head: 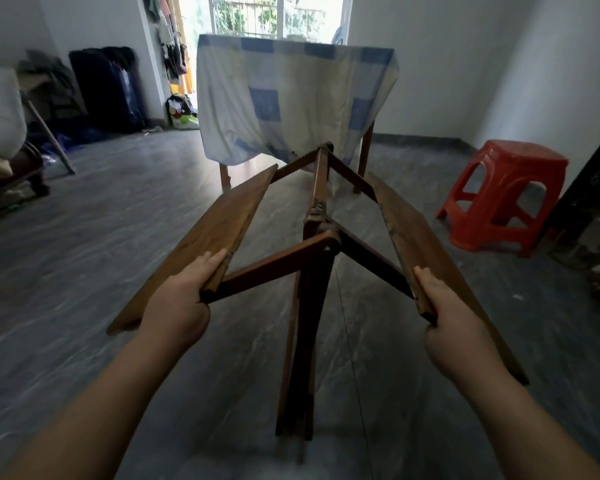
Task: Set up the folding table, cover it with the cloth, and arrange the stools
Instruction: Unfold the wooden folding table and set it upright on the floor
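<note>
Unfolding is the step in hand — the folding table (pixel 312 271), standing mid-floor, is gripped by its two leaves, left hand (pixel 181 299) and right hand (pixel 444 313) clenched on the edges. Next, both leaves need lowering flat.

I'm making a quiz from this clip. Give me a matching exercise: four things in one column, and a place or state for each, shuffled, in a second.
Things:
1. left hand
2. right hand
3. red stool
4. checked cloth

Places or states:
A. standing on the floor at the right
B. draped over the far table
C. gripping the folding table's right panel
D. gripping the folding table's left panel

Pairs: 1-D, 2-C, 3-A, 4-B
</note>
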A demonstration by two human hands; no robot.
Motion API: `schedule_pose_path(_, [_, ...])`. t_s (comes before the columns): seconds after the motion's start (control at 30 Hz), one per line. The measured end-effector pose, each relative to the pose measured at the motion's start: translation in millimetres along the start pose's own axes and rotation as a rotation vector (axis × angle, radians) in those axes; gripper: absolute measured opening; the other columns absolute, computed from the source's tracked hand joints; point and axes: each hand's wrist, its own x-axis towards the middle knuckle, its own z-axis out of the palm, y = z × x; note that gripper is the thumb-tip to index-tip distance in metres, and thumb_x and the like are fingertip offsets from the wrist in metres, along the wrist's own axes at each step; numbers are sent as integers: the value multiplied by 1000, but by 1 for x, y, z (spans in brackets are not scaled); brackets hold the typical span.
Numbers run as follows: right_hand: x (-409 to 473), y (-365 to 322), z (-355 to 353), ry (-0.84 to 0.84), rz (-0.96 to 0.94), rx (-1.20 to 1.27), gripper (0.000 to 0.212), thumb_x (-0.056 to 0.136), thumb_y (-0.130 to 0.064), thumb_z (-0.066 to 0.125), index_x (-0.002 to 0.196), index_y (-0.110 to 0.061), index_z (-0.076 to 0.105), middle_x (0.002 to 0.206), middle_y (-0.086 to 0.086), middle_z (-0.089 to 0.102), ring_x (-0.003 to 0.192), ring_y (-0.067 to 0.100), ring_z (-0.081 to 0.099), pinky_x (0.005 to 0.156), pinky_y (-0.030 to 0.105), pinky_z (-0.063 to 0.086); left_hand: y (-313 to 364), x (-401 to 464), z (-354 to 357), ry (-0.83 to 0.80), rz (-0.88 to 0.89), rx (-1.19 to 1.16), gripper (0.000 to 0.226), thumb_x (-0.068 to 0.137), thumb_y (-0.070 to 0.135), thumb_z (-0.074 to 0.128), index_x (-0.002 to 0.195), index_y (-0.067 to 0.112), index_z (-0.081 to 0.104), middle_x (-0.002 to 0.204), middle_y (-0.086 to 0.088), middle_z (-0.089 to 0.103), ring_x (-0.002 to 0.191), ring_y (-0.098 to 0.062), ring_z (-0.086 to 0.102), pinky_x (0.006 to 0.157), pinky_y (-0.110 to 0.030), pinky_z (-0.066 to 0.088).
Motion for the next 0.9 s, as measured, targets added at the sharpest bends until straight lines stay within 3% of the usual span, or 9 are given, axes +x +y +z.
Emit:
schedule_pose_path(0.17, [18, -15, -24, 24, 15, -5, 82, 87, 5, 56, 153, -37, 30, 157, -14, 34, 145, 10, 30, 119, 37, 29, 18, 32, -34, 11, 39, 81, 92, 77, -14, 48, 149, 43, 38, 155, 7, 40, 144, -17, 36, 118, -46, 32])
schedule_pose_path(0.43, [50, -28, -57, -80, 8, -87, 87, 86, 8, 50, 154, -40, 25, 159, -16, 29, 147, 10, 27, 119, 37, 29, 36, 72, -73, -44, 104, 223, 89, 80, -11, 49, 150, 42, 34, 156, 5, 39, 144, -18, 35, 115, -47, 34])
schedule_pose_path(0.7, [85, -49, -95, -47, -84, -323, 76, 94, -15, 61, 152, -46, 23, 158, -18, 31, 144, 11, 32, 111, 36, 37, 38, 102, -99, 27, 186, 413, 82, 84, -3, 52, 149, 45, 35, 153, 6, 44, 142, -13, 39, 112, -45, 36])
schedule_pose_path(0.9, [97, -85, -122, -33, -141, -425, 78, 93, 5, 37, 154, -41, 24, 159, -10, 31, 145, 16, 33, 109, 32, 35, 57, 119, -121, 36, 225, 487, 75, 84, 4, 51, 146, 45, 41, 150, 8, 48, 137, -15, 46, 107, -42, 37])
